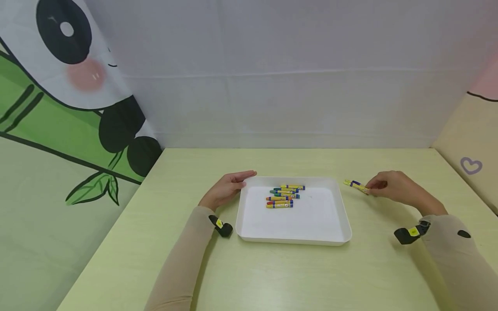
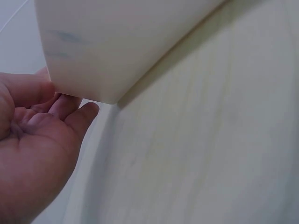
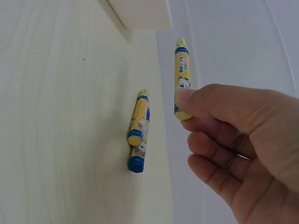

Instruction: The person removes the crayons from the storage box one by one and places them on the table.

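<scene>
My right hand (image 1: 393, 188) pinches a yellow crayon (image 3: 181, 63) between thumb and fingers, its pointed tip upward in the right wrist view. Right by it, on the table, lie another yellow crayon (image 3: 139, 119) and a blue crayon (image 3: 136, 163), the yellow one overlapping the blue. A shallow white tray (image 1: 295, 229) stands to the left of them. My left hand (image 1: 225, 188) holds the tray's far left corner, with the thumb at the rim. Inside the tray, several crayons (image 1: 279, 206) in yellow, green, orange and red lie roughly parallel.
The pale wooden table (image 1: 292, 276) runs back to a white cloth wall (image 1: 292, 108). On the left hangs a printed cartoon panel (image 1: 78, 142), on the right a beige panel (image 1: 470, 142). Each wrist wears a small black camera (image 1: 223, 228).
</scene>
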A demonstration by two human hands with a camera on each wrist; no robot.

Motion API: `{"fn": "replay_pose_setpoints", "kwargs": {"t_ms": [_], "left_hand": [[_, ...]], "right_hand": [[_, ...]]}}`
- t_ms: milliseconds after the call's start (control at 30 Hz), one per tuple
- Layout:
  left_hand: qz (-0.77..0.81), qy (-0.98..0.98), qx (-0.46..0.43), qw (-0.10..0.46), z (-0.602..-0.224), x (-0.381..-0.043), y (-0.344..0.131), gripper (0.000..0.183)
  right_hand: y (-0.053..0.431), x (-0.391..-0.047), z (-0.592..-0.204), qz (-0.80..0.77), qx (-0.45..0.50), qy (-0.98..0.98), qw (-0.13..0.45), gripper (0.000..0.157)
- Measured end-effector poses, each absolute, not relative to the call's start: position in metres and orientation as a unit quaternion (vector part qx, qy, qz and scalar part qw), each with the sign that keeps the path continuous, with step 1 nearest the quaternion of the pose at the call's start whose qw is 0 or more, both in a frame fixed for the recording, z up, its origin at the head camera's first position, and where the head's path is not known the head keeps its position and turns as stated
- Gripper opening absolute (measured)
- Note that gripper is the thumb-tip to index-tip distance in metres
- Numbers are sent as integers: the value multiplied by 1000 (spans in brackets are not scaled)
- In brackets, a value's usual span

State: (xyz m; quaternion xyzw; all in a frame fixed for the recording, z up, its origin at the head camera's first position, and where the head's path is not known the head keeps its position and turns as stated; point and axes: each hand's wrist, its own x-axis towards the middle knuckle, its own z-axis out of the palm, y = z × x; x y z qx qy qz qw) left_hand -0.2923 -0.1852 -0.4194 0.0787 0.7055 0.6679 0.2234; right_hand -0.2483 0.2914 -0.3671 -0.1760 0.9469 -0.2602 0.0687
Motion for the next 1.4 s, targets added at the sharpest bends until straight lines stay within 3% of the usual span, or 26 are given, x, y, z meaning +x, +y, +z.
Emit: {"fn": "replay_pose_setpoints", "kwargs": {"t_ms": [600,1400], "left_hand": [[671,703,90,219,-425,-294,-185,49],[678,696,106,212,-425,-294,-185,49]], "right_hand": [[302,-256,-401,-258,-181,946,78,15],[301,-256,-403,-244,-159,948,126,23]]}}
